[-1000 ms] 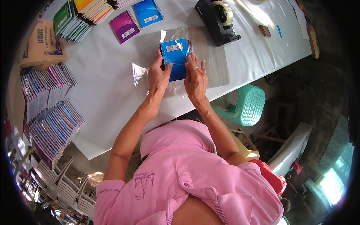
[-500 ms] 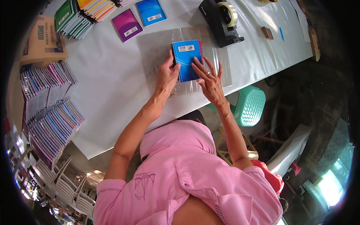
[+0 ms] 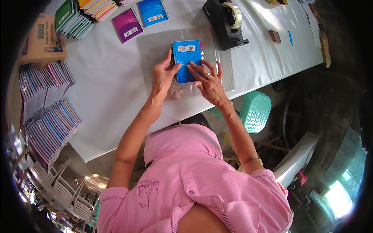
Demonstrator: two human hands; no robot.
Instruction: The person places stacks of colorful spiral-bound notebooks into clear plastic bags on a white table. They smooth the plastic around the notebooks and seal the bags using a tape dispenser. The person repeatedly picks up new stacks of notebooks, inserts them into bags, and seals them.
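A small stack of spiral-bound pocket notebooks with a blue one (image 3: 187, 54) on top sits in front of me, a pink edge peeking out on its right. My left hand (image 3: 163, 73) grips the stack by its left side, thumb on the cover and fingers along the edge. The fingers of my right hand (image 3: 210, 83) are spread, their tips resting on the lower right of the blue cover. Beneath the stack lies a clear plastic sheet or bag (image 3: 151, 48); which of these I cannot tell.
Beyond the stack lie a purple notebook (image 3: 127, 26) and another blue notebook (image 3: 153, 12). A black tape dispenser (image 3: 219, 25) stands to the right. Green and orange notebook piles (image 3: 74, 23), a cardboard box (image 3: 44, 39) and plastic-wrapped notebooks (image 3: 54, 124) line the left. A green stool (image 3: 256, 112) stands beside the table.
The view has shifted slightly, so the scene sits a little further left. Both hands keep nearly the same hold and touch on the notebook stack.
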